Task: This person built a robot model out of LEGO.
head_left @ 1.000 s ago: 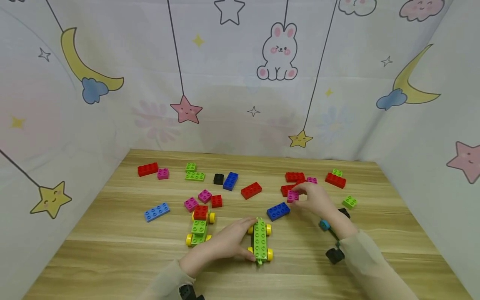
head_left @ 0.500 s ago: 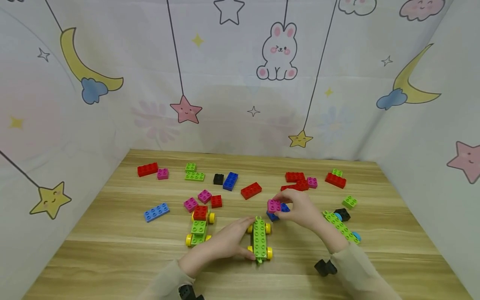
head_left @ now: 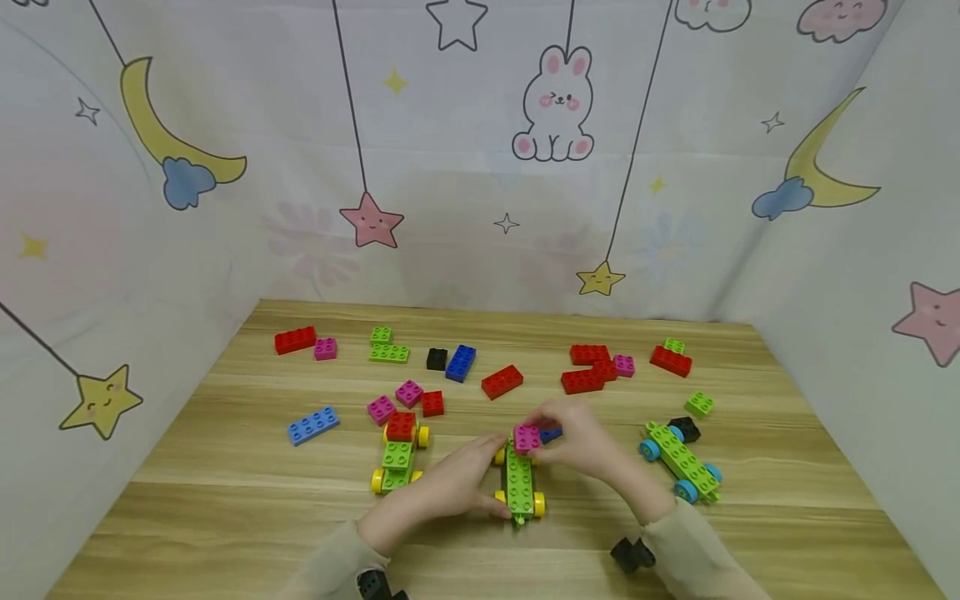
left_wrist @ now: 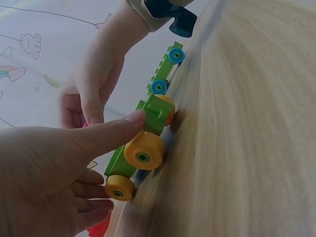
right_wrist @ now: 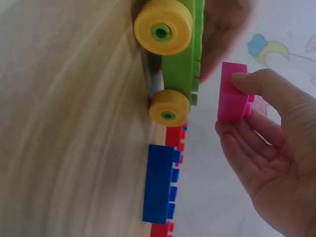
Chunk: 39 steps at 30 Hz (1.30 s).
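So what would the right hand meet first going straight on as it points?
Probably the green yellow-wheeled base below, pinched pink brick leading; depth unclear, the left hand might come first.

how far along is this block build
Looks done: one yellow-wheeled car already carries a red block. In hand: the right hand holds a pink block above the second yellow-wheeled base, which the left hand grips. Seemingly left: attaching that pink block; the blue-wheeled base bears no blocks.

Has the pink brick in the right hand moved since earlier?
Yes: in the head view, the pink brick moved left, to above the yellow-wheeled green base, which stayed put.
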Available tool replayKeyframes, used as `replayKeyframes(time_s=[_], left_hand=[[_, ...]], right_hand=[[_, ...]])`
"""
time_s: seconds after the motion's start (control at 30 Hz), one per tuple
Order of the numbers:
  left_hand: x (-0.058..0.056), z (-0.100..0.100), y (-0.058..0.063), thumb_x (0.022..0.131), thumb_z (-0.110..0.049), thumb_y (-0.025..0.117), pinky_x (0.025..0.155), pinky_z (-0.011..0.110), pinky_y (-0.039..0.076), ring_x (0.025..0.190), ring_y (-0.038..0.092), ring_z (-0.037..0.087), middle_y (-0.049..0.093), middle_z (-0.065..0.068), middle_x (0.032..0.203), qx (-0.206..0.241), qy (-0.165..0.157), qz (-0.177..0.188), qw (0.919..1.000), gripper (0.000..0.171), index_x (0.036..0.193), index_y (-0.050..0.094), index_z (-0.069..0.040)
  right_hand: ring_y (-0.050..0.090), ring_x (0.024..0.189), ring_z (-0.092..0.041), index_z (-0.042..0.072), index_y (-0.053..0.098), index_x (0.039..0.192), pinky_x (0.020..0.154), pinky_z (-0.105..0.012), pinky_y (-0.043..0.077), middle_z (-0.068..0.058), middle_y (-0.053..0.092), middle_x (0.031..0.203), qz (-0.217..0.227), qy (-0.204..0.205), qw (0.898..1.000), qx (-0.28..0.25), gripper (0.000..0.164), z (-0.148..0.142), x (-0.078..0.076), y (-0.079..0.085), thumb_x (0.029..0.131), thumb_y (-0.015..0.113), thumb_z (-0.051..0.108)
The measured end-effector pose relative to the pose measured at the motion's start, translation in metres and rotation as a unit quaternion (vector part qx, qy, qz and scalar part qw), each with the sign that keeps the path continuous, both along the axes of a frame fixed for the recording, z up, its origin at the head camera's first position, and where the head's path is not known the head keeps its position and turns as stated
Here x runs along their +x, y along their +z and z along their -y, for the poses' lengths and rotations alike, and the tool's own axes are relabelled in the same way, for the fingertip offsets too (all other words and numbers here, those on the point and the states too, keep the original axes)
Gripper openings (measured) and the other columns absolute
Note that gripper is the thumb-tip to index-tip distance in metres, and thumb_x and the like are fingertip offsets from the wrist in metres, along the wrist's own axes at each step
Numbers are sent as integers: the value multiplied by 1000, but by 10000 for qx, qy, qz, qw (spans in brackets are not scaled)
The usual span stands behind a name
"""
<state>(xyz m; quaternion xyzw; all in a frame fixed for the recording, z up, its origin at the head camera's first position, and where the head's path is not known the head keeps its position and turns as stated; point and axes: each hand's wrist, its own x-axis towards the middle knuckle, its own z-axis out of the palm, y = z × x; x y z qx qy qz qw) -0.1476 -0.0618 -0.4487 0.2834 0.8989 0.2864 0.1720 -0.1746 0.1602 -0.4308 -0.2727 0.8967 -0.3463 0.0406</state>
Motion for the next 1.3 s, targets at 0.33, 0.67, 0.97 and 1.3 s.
replayKeyframes(time_s=[0.33,0.67,0.97,1.3], left_hand=[[-1,0,1,76,-42,82,114,47,35,141,39,33,39,17,153,-59,85,-36,9999,96,149,35,0],[-1,0,0,77,-44,80,114,47,35,141,38,33,37,15,155,-121,91,24,9999,96,150,35,-1],[-1,0,0,77,-44,80,114,47,34,142,38,32,37,15,155,-115,100,58,9999,95,149,36,-1],[-1,0,-1,78,-45,80,114,47,35,142,38,32,36,15,155,-109,70,70,9999,95,149,36,-1]], right_hand=[[67,91,-18,7,71,102,81,-30,57,-4,71,100,-128,137,9998,92,30,5,4,-5,76,83,16],[67,91,-17,7,70,102,82,-28,57,-3,71,99,-124,216,9996,163,29,4,4,-11,76,82,15],[67,93,-17,7,70,103,83,-29,57,-3,71,101,-85,265,9994,188,29,4,4,-13,77,82,15],[67,96,-20,5,69,109,85,-31,57,-6,72,105,-24,337,9992,193,34,4,5,-14,79,82,17]])
